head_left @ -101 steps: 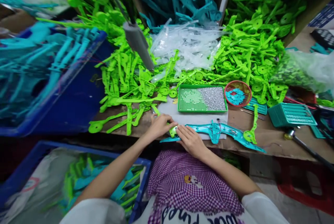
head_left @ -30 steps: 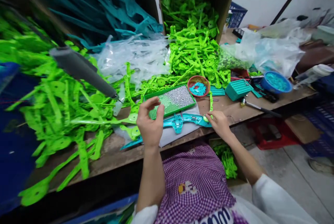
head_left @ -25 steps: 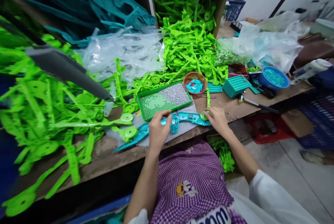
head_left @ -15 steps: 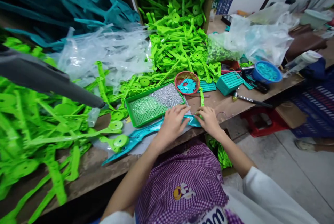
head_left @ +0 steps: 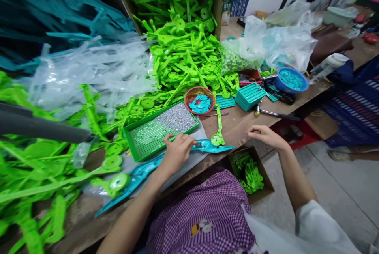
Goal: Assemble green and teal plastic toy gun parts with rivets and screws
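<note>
A long, glossy blue plastic part (head_left: 148,166) lies along the bench's front edge. My left hand (head_left: 177,151) is over its middle, fingers curled down; whatever is under the fingertips is hidden. Small silvery bits show on the blue part beside these fingers. Off to the right, my right hand (head_left: 266,135) is raised with thumb and fingers pinched on a very thin strand (head_left: 238,133), faintly seen running left. Between my hands, a bright green arm-shaped part (head_left: 218,127) touches the blue part with its round end. The green tray (head_left: 133,149) behind my left hand holds small silvery pieces.
A red basket (head_left: 187,108) holds blue bits. To its right are a teal block (head_left: 251,98), a hammer (head_left: 276,114) and a blue bowl (head_left: 277,82). Green parts (head_left: 180,64) heap up behind; a dark grey tool (head_left: 44,124) juts in from the left. An open carton (head_left: 268,193) stands below.
My right hand has moved right, away from the blue part, uncovering its end. My left hand stays over the blue part. The whole view has shifted slightly.
</note>
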Demonstrator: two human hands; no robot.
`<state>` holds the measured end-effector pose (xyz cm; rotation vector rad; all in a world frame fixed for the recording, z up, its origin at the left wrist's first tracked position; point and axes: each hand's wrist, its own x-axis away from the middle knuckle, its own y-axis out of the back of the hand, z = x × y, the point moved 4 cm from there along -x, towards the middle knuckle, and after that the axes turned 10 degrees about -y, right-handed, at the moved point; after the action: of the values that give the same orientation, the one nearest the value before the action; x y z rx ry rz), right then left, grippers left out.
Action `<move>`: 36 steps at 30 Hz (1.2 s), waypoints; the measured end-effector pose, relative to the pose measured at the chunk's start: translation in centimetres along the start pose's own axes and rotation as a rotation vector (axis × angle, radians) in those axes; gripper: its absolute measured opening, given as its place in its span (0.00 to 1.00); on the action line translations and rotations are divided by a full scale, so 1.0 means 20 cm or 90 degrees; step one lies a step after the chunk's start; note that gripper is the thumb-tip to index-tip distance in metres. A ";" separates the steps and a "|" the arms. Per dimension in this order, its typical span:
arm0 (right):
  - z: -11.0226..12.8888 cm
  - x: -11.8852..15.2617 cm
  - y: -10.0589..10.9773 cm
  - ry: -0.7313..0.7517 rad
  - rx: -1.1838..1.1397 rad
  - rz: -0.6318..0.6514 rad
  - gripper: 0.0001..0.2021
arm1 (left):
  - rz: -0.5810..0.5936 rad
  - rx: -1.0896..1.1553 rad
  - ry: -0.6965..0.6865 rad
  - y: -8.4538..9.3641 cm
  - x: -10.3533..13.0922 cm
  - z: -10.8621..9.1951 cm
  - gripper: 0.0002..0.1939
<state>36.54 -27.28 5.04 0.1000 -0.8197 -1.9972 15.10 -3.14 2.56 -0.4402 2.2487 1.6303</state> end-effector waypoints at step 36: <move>0.12 -0.25 -0.39 -0.166 -0.679 0.051 0.23 | 0.157 0.404 0.252 -0.11 -0.11 -0.22 0.15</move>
<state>32.56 -19.48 1.03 -0.7986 0.1714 -2.1422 17.67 -7.90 2.88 -0.3435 3.0438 0.8730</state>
